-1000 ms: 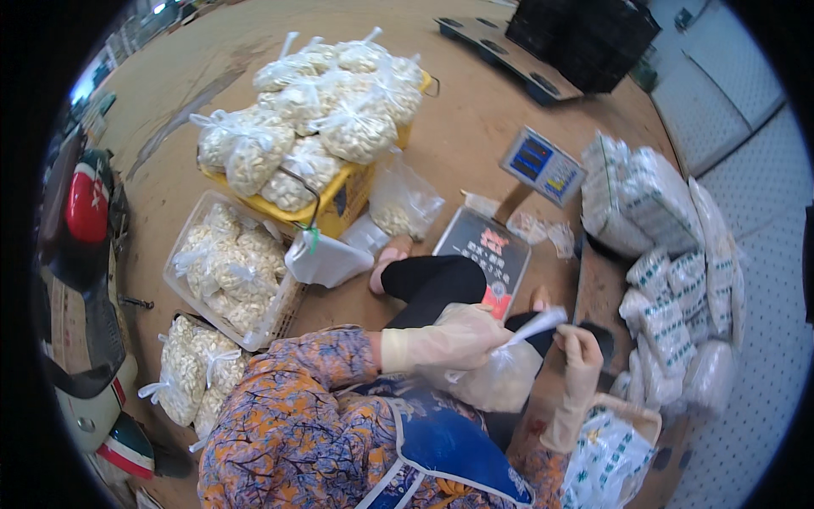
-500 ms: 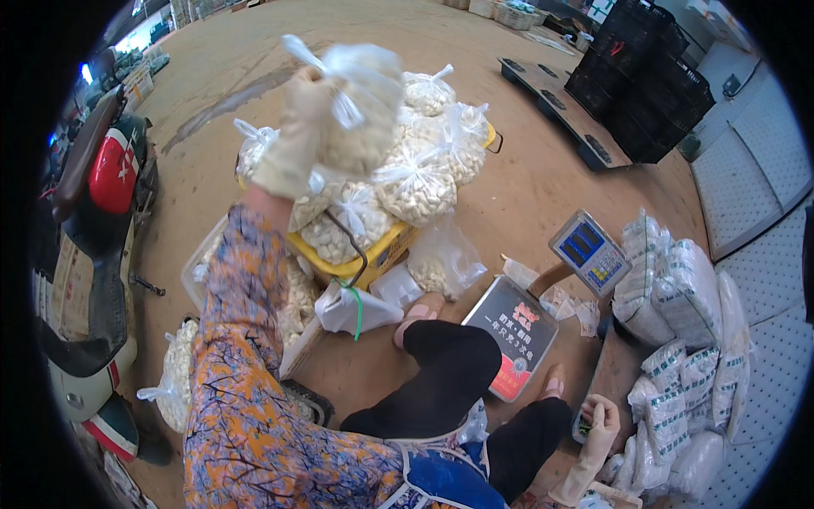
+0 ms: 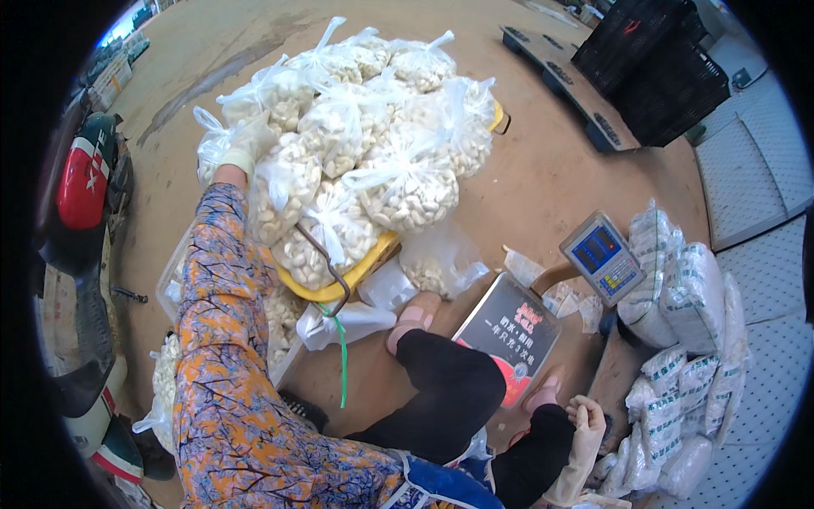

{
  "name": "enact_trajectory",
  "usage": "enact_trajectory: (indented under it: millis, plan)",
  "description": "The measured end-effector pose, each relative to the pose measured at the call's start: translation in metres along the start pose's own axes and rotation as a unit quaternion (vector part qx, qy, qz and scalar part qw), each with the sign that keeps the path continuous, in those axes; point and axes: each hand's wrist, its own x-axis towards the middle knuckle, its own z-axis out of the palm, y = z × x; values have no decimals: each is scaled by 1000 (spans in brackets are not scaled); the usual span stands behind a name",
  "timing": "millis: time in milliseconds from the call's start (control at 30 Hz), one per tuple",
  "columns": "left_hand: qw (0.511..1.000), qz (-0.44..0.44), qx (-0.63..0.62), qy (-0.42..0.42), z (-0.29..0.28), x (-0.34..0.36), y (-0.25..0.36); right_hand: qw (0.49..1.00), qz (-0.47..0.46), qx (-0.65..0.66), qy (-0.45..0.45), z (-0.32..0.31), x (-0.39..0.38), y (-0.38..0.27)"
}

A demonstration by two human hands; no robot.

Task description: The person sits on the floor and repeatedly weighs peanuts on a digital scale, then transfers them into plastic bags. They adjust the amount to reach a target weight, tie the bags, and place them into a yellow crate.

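Note:
My left hand (image 3: 244, 146), in a pale glove, reaches to the left side of a heap of knotted clear plastic bags (image 3: 339, 119). It touches the bags there; its fingers blend into the pale plastic, so their grip is unclear. Whitish, clove-shaped pieces fill the bags. They are piled above the rim of a yellow crate (image 3: 377, 260) with a bent metal handle (image 3: 326, 259). My right hand (image 3: 585, 424), also gloved, is beside my right knee, empty, its fingers loosely bent and a little apart.
A platform scale (image 3: 509, 335) with a tilted display (image 3: 602, 259) stands right of my feet. Wrapped white packs (image 3: 678, 297) are stacked at the right. Black crates (image 3: 653, 72) stand on a pallet (image 3: 568, 85) behind. A scooter (image 3: 89, 170) is on the left.
The bag that my left hand held up by its knot now lies on the heap. That hand has moved lower and to the left. My right hand stays by the knee.

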Motion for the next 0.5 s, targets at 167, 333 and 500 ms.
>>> enact_trajectory:
  millis: [167, 333, 500]
  plan:
    - [991, -16, -108, -77, -31, -19, 18, 997, -38, -60, -41, 3, 21, 11]
    - [926, 209, -307, 70, -88, -132, 149, 989, -47, -122, -69, 4, 41, -7]
    - [794, 365, -440, -207, -52, -285, 250, 981, -14, -155, -117, 8, 73, 55]
